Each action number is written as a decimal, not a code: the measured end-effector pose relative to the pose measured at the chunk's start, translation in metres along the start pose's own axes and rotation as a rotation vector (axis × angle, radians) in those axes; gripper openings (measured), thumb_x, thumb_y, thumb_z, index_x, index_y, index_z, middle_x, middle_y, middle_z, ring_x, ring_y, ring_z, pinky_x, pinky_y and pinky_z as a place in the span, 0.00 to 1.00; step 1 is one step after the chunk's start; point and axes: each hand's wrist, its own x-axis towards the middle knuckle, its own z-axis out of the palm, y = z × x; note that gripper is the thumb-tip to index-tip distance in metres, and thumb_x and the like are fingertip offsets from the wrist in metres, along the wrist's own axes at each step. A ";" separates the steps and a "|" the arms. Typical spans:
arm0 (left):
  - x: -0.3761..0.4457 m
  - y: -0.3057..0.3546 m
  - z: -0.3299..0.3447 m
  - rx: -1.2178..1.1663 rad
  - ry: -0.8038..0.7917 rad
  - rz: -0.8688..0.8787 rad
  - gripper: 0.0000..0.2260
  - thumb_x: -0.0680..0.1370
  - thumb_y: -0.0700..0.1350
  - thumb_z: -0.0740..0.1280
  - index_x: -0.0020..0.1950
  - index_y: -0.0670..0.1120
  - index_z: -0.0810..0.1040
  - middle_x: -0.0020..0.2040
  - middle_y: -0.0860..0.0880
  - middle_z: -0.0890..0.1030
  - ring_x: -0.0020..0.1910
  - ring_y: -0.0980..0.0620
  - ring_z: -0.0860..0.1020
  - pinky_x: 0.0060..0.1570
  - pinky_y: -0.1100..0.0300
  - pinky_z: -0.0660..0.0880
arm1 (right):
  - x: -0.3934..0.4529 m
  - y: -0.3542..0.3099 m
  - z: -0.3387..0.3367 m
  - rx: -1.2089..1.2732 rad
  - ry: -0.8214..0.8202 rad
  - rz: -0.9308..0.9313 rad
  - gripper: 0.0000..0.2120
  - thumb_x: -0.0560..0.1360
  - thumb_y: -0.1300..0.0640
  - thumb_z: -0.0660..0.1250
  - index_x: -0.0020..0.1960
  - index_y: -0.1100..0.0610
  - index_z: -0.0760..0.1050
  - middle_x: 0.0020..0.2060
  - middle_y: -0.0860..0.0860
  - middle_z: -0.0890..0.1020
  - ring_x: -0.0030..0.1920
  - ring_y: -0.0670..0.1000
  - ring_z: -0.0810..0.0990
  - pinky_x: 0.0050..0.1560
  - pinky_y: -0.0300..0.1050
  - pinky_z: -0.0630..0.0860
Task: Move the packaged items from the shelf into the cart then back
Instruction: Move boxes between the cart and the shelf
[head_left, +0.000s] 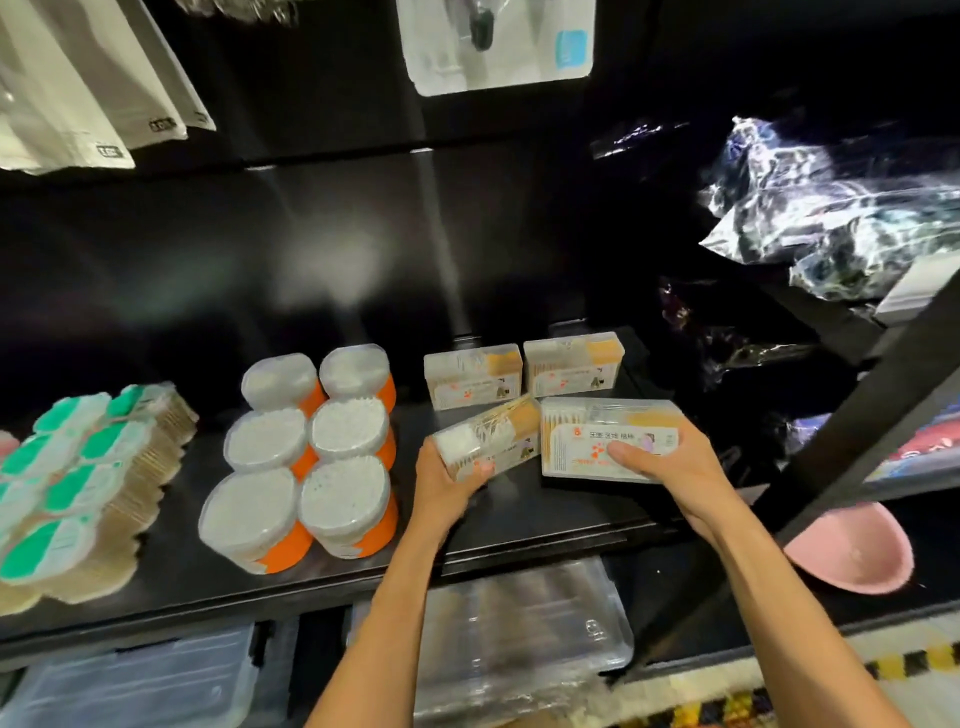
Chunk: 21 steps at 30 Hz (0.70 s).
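At the glossy black shelf (218, 525), our left hand (447, 480) grips a tilted clear plastic swab box (488, 434); our right hand (670, 462) grasps another (608, 439), both over the shelf beside orange-based round tubs (306, 457).

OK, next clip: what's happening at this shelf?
A person stands at a black shelf with a clear box of swabs in each hand. The left hand grips a tilted box; the right hand grips a flatter box beside it. Two matching boxes stand behind them on the shelf. To the left sit six round orange tubs and green-lidded packs. No cart is in view.
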 end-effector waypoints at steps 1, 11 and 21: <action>0.002 -0.001 0.003 0.029 0.035 0.001 0.30 0.64 0.49 0.79 0.62 0.44 0.73 0.58 0.45 0.79 0.57 0.50 0.79 0.53 0.45 0.79 | 0.003 0.000 0.000 0.001 -0.005 0.002 0.29 0.63 0.61 0.79 0.61 0.56 0.74 0.52 0.52 0.84 0.53 0.50 0.83 0.53 0.48 0.80; 0.013 0.001 0.009 0.083 0.328 -0.001 0.26 0.66 0.39 0.79 0.60 0.43 0.73 0.57 0.47 0.79 0.53 0.54 0.77 0.44 0.75 0.72 | 0.026 0.006 -0.003 0.002 -0.025 0.025 0.30 0.61 0.60 0.79 0.61 0.56 0.74 0.52 0.52 0.84 0.53 0.50 0.82 0.53 0.48 0.78; 0.028 -0.003 0.010 0.045 0.331 0.039 0.26 0.68 0.39 0.77 0.64 0.43 0.73 0.59 0.47 0.79 0.57 0.55 0.77 0.55 0.70 0.72 | 0.037 0.007 -0.007 0.005 -0.034 0.025 0.29 0.61 0.59 0.78 0.61 0.55 0.74 0.52 0.52 0.84 0.53 0.51 0.83 0.54 0.49 0.79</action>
